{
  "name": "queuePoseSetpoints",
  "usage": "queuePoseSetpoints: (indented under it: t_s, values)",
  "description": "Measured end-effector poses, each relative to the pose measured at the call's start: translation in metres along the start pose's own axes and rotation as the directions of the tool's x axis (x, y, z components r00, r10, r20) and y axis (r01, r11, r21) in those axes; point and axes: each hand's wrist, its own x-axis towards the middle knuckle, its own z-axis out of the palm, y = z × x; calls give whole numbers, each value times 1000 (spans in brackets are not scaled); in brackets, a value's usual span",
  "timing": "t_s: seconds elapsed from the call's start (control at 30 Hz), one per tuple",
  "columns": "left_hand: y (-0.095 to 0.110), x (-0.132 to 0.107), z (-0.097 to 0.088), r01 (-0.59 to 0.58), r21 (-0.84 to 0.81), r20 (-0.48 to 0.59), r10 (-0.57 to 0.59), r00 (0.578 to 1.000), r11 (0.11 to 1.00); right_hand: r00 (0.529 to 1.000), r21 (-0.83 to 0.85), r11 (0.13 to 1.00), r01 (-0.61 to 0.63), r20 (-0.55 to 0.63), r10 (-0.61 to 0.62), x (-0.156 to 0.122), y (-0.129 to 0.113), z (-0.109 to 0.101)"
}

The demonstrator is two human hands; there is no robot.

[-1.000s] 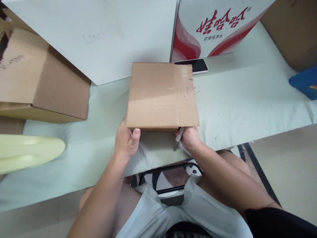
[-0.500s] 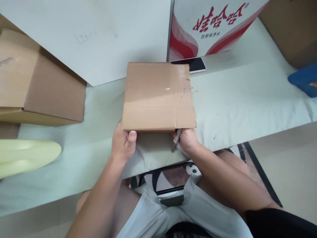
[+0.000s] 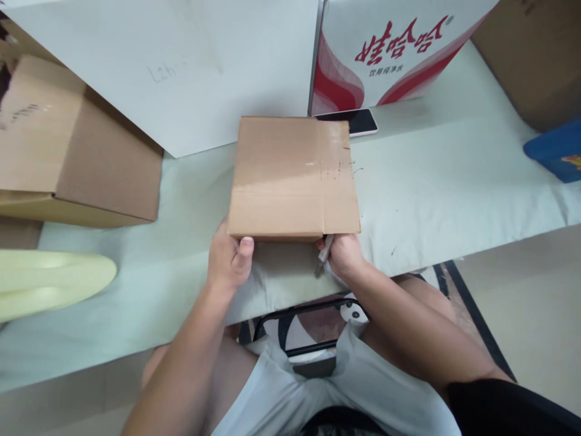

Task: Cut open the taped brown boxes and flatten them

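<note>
Brown cardboard box (image 3: 276, 172) in the head view: over the worktop (image 3: 431, 175), our left hand (image 3: 228, 257) grips its near-left corner; our right hand (image 3: 346, 254) clasps a grey tool (image 3: 324, 252). One flap seems open; the others we cannot tell.

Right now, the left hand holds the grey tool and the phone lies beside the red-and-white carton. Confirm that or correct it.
Wrong hand: the head view shows the grey tool in the right hand, not the left hand. The phone does lie beside the red-and-white carton.
</note>
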Motion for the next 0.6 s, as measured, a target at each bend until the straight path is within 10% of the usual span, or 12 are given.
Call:
queuePoseSetpoints:
  t_s: [0.6]
  values:
    - [3,1,1,-41,21,-6,41,999,999,999,14,999,29,12,-29,2,5,-3]
